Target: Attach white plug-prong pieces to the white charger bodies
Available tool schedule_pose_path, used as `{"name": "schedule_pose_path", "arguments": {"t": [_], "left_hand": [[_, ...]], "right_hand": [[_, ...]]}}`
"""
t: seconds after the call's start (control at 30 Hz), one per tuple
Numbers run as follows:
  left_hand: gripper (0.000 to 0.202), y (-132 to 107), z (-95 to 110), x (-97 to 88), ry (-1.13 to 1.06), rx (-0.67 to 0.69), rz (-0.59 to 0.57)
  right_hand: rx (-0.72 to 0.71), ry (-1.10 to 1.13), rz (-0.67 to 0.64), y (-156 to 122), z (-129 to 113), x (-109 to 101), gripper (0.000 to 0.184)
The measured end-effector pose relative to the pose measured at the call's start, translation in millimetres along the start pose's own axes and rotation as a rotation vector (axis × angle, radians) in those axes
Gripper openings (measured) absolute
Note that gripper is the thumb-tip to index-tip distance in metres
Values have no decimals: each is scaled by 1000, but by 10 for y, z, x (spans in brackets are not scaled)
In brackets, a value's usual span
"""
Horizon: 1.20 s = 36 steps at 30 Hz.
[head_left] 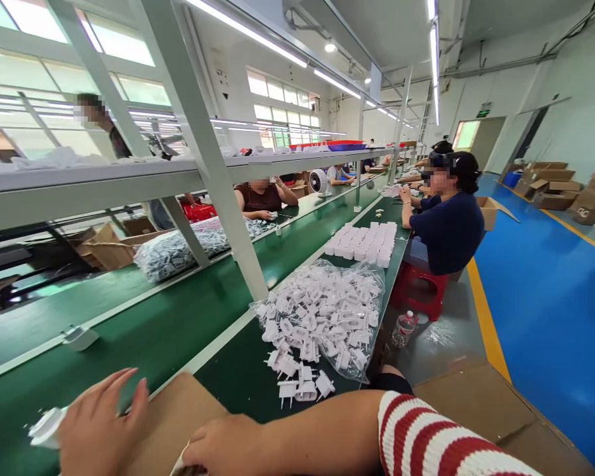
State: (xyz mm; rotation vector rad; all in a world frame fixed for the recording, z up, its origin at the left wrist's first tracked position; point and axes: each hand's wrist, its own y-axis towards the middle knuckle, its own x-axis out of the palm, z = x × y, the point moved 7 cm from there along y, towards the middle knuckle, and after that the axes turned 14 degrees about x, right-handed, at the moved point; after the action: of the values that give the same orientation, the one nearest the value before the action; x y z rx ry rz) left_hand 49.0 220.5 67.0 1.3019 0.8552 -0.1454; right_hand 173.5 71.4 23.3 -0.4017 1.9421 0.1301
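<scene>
Here, your left hand (99,420) spread by a white plastic piece (46,428), your right hand (223,441) curled at flat brown cardboard (181,406), can't tell its grip

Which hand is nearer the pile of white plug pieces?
Right. The right hand is by the brown cardboard, below and left of the pile in view; the left hand is farther left.

Noted: small white plastic piece (47,428), rounded, partly hidden by left hand (96,423); seen against green belt (149,291), contact unclear. Also brown cardboard (181,410), plain-faced, slanted, overlapping table (228,377) in view, against right hand (223,443); lower part cut off.
</scene>
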Motion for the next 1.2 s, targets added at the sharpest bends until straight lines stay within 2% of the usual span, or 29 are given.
{"name": "schedule_pose_path", "arguments": {"t": [0.07, 0.2, 0.33, 0.43, 0.73, 1.03, 1.2], "left_hand": [[44, -31, -48, 93, 23, 8, 7], [48, -176, -188, 405, -30, 40, -215], [50, -332, -389, 535, -57, 2, -304], [52, -366, -445, 560, -61, -30, -332], [52, -345, -410, 554, -119, -104, -384], [56, -355, -413, 573, -135, -201, -444], [57, -327, -367, 537, -60, -214, -494]], "right_hand": [[-10, -10, 12, -3, -7, 0, 31], [-25, 2, 9, 21, 5, 25, 29], [-35, -13, 15, 30, 10, 27, 31], [-26, -19, 6, 14, 2, -6, 31], [-13, -22, -24, -64, -41, -130, 29], [-25, -24, -36, -66, -57, -115, 30], [-22, -43, -45, -78, -65, -129, 34]]}}
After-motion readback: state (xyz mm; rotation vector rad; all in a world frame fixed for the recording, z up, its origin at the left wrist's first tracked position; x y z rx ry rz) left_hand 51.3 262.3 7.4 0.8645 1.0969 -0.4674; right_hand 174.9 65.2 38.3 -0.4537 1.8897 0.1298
